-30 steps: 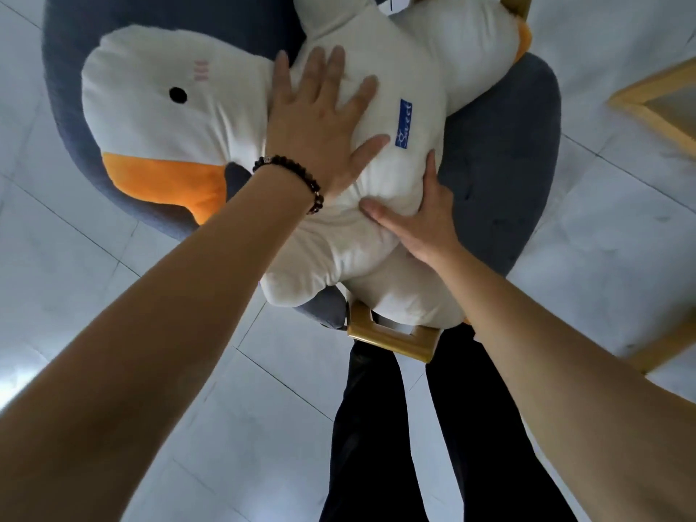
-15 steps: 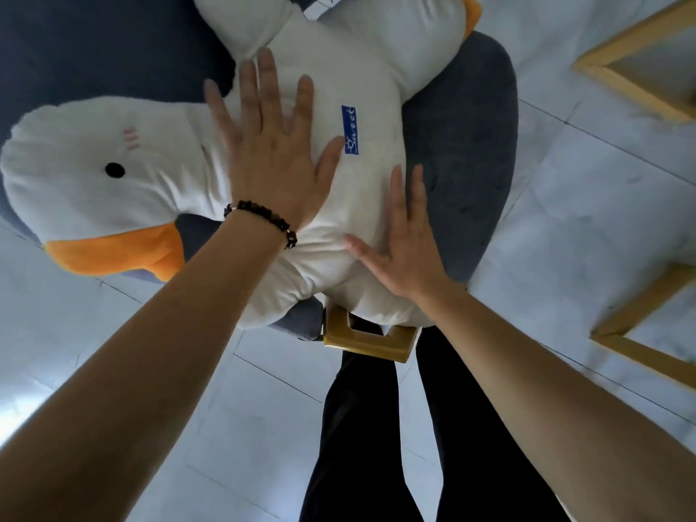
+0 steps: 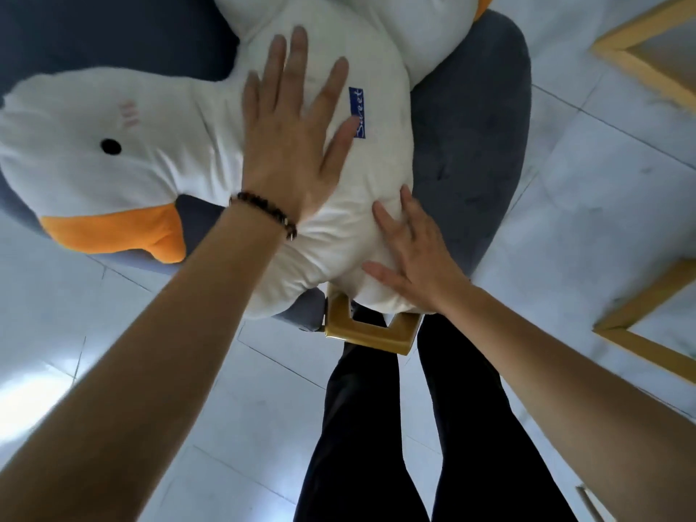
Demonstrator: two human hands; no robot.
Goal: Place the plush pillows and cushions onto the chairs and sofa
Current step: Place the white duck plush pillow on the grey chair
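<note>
A large white plush duck pillow (image 3: 158,145) with an orange beak, a black eye and a small blue label lies across the seat of a dark grey upholstered chair (image 3: 470,145). Its head points left and its body runs up toward the top right. My left hand (image 3: 293,145), with a bead bracelet at the wrist, rests flat with spread fingers on the middle of the plush. My right hand (image 3: 414,254) presses with straight fingers on the near lower end of the plush, just above the chair's gold metal leg (image 3: 373,333).
White tiled floor (image 3: 583,163) surrounds the chair. Yellow wooden frames (image 3: 640,62) stand at the right, upper and lower. My legs in black trousers (image 3: 376,427) are directly in front of the chair's near edge.
The view has shifted closer to the plush. My left hand stays flat on its middle. My right hand has slid a little toward the near end, still pressing with straight fingers.
</note>
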